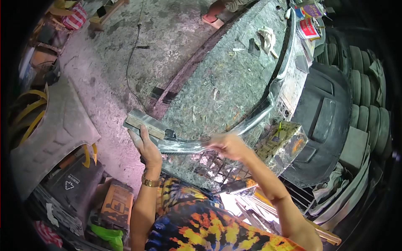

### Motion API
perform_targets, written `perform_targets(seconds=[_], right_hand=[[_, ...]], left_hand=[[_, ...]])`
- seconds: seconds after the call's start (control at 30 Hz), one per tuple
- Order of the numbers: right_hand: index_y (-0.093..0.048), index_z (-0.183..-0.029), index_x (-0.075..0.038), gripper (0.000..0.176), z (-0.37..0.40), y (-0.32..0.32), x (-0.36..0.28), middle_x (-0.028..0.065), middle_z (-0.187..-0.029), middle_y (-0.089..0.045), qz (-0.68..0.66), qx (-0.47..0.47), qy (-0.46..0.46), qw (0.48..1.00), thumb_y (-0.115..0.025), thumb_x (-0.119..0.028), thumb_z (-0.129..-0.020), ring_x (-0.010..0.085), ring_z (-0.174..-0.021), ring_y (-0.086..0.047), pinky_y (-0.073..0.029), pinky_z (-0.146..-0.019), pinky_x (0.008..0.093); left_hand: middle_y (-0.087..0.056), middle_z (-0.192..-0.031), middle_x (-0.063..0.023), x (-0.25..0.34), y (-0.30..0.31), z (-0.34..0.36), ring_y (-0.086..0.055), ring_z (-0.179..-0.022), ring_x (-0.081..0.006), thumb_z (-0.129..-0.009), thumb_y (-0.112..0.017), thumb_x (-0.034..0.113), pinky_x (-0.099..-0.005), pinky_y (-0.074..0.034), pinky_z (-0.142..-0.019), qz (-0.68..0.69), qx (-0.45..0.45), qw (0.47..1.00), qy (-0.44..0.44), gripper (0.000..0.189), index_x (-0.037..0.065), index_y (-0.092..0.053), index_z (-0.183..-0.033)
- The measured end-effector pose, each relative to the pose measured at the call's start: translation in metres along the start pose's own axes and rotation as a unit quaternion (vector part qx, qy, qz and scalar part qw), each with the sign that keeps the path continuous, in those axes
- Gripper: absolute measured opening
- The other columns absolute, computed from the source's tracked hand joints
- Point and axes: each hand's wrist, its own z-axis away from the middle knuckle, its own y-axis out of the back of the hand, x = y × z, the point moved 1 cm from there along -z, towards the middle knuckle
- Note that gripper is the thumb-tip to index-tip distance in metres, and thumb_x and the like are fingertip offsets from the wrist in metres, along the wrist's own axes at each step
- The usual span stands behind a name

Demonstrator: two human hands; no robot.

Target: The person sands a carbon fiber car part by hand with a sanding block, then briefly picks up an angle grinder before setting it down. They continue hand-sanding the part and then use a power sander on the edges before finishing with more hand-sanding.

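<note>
My left hand, with a gold watch at the wrist, grips a flat grey metal plate with a wooden strip along it, like a wide putty scraper. A small dark lump sits at the plate's right end. Beneath runs a long curved car body part with pale, whitish smears, close to a bumper in shape. Against its front bend is my right hand, fingers curled and blurred. What those fingers hold, if anything, cannot be made out.
Paint tins stand at the far right. A black car hood leans beside rolled material. At left rests a grey fender panel, near an orange box. A cable crosses the floor; another person's foot shows at top.
</note>
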Motion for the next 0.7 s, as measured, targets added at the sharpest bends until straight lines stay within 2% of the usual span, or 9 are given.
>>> perform_targets(seconds=[0.03, 0.1, 0.23, 0.27, 0.43, 0.5, 0.57, 0.63, 0.7], right_hand=[[-0.074, -0.109, -0.020, 0.018, -0.003, -0.001, -0.004, 0.0025, -0.093, -0.072, 0.001, 0.000, -0.001, 1.000, -0.073, -0.018, -0.091, 0.0256, -0.082, -0.072, -0.057, -0.065, 0.0406], [-0.074, -0.109, -0.020, 0.018, -0.017, -0.011, -0.014, 0.0019, -0.091, -0.072, 0.071, -0.083, -0.016, 0.994, -0.074, -0.022, -0.091, 0.0242, -0.082, -0.073, -0.058, -0.064, 0.0408], [-0.073, -0.106, -0.019, 0.014, 0.002, 0.018, 0.000, 0.0030, -0.091, -0.070, 0.044, -0.064, -0.076, 0.994, -0.072, -0.021, -0.092, 0.0285, -0.084, -0.072, -0.057, -0.068, 0.0423], [-0.072, -0.107, -0.018, 0.015, 0.000, 0.003, -0.001, 0.0031, -0.092, -0.070, -0.011, -0.034, -0.027, 0.999, -0.071, -0.022, -0.093, 0.0296, -0.085, -0.072, -0.056, -0.069, 0.0427], [-0.073, -0.108, -0.018, 0.016, -0.018, -0.007, -0.020, 0.0030, -0.100, -0.073, 0.037, -0.103, -0.052, 0.993, -0.071, -0.019, -0.093, 0.0296, -0.090, -0.072, -0.057, -0.071, 0.0432], [-0.071, -0.107, -0.017, 0.015, -0.009, 0.008, -0.009, 0.0035, -0.099, -0.072, 0.034, -0.068, -0.045, 0.996, -0.071, -0.016, -0.092, 0.0313, -0.088, -0.071, -0.056, -0.070, 0.0448], [-0.071, -0.110, -0.017, 0.018, -0.012, -0.014, -0.001, 0.0042, -0.096, -0.071, 0.000, -0.038, 0.002, 0.999, -0.072, -0.020, -0.092, 0.0325, -0.087, -0.071, -0.055, -0.069, 0.0459], [-0.073, -0.115, -0.020, 0.021, -0.016, -0.013, -0.005, 0.0032, -0.104, -0.074, 0.055, -0.089, -0.040, 0.994, -0.071, -0.022, -0.094, 0.0305, -0.091, -0.072, -0.058, -0.071, 0.0436], [-0.074, -0.118, -0.023, 0.021, -0.009, -0.007, -0.003, -0.0009, -0.125, -0.074, 0.084, -0.153, -0.073, 0.982, -0.066, -0.018, -0.099, 0.0228, -0.099, -0.075, -0.062, -0.078, 0.0387]], left_hand=[[-0.025, -0.168, -0.0257, 0.003, -0.001, 0.001, -0.032, -0.152, -0.0308, -0.110, -0.051, 0.035, -0.0389, -0.025, -0.124, 0.003, 0.001, 1.000, 0.014, 0.080, -0.011, -0.011, -0.162], [-0.025, -0.168, -0.0257, 0.004, -0.002, 0.000, -0.032, -0.152, -0.0309, -0.110, -0.050, 0.035, -0.0391, -0.025, -0.124, 0.006, 0.003, 1.000, 0.025, 0.080, -0.011, -0.011, -0.162], [-0.025, -0.168, -0.0252, 0.004, 0.000, 0.001, -0.032, -0.152, -0.0305, -0.110, -0.050, 0.035, -0.0391, -0.025, -0.124, 0.010, -0.009, 1.000, 0.009, 0.079, -0.010, -0.011, -0.163], [-0.026, -0.168, -0.0250, 0.006, 0.000, 0.001, -0.032, -0.152, -0.0303, -0.110, -0.050, 0.035, -0.0392, -0.026, -0.124, -0.010, -0.013, 1.000, 0.009, 0.079, -0.009, -0.011, -0.163], [-0.027, -0.167, -0.0255, 0.002, 0.000, 0.002, -0.033, -0.151, -0.0309, -0.111, -0.049, 0.035, -0.0395, -0.026, -0.124, 0.027, -0.003, 0.999, 0.019, 0.077, -0.009, -0.012, -0.163], [-0.027, -0.167, -0.0256, 0.002, 0.000, 0.000, -0.033, -0.151, -0.0312, -0.111, -0.049, 0.035, -0.0396, -0.026, -0.124, 0.035, 0.002, 0.999, 0.014, 0.077, -0.009, -0.013, -0.163], [-0.025, -0.169, -0.0223, 0.008, 0.001, 0.002, -0.031, -0.152, -0.0284, -0.109, -0.054, 0.031, -0.0374, -0.024, -0.125, 0.011, -0.015, 1.000, 0.018, 0.081, -0.011, -0.010, -0.162], [-0.024, -0.169, -0.0221, 0.012, -0.001, 0.004, -0.030, -0.153, -0.0285, -0.109, -0.054, 0.032, -0.0373, -0.024, -0.125, 0.025, -0.008, 0.999, 0.031, 0.082, -0.011, -0.010, -0.162], [-0.024, -0.169, -0.0220, 0.013, -0.004, 0.005, -0.030, -0.153, -0.0285, -0.109, -0.054, 0.033, -0.0372, -0.023, -0.126, 0.041, -0.002, 0.998, 0.045, 0.082, -0.011, -0.010, -0.163]])
